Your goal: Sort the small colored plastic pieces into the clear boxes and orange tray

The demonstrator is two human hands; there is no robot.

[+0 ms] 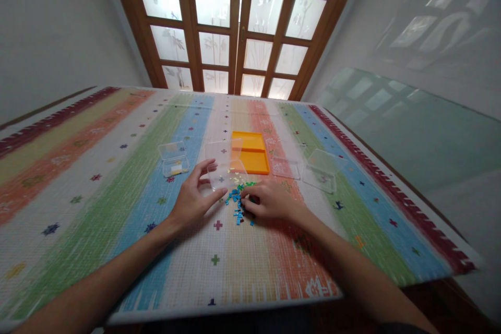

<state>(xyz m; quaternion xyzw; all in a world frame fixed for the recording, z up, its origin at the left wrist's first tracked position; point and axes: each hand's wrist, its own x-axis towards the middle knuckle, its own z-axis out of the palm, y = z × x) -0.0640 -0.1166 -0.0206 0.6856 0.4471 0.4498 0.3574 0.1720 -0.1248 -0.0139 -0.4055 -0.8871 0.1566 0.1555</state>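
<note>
My left hand (197, 193) has its thumb and fingers around the left side of a clear plastic box (216, 180) with its lid raised. A few small yellow pieces lie in that box. Just in front of it is a heap of tiny blue pieces (237, 201), like small building bricks, with green ones (247, 185) behind them. My right hand (270, 199) rests at the right side of the heap, its fingers curled and the tips close together among the pieces. Whatever sits between those fingertips is too small to make out.
An orange case (256, 162) lies open behind the clear box. To the left is a small open clear box (175, 167) with pale yellow contents. Two further clear boxes stand at right, one nearer (321, 180) and one beside the case (285, 168). A striped cloth (136, 209) covers the table.
</note>
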